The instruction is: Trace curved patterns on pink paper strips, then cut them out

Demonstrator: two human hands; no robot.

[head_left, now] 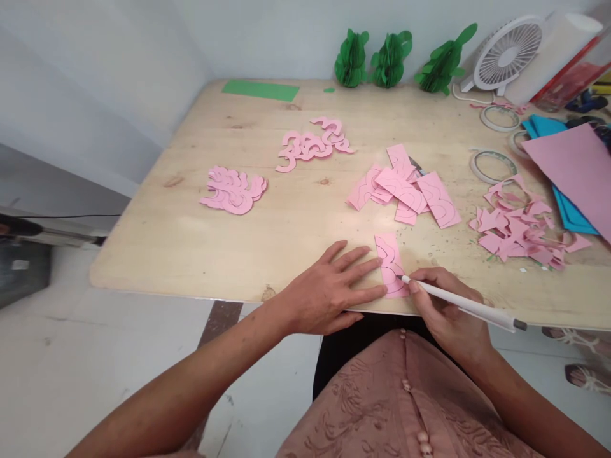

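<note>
A small pink paper strip with curved dark pen lines lies at the table's front edge. My left hand rests flat with its fingers spread, fingertips touching the strip's left side. In my right hand is a white pen, its tip on or just above the strip. Beyond the strip lies a loose pile of pink rectangles marked with similar curves. A dark object, partly hidden, pokes out from under that pile. Cut wavy pink pieces lie farther back, and a stack of curved pink cutouts is to the left.
Pink scraps are heaped on the right, near rolls of tape, a pink sheet and blue sheets. Along the wall stand green folded-paper shapes and a small white fan. A green strip lies at the back left.
</note>
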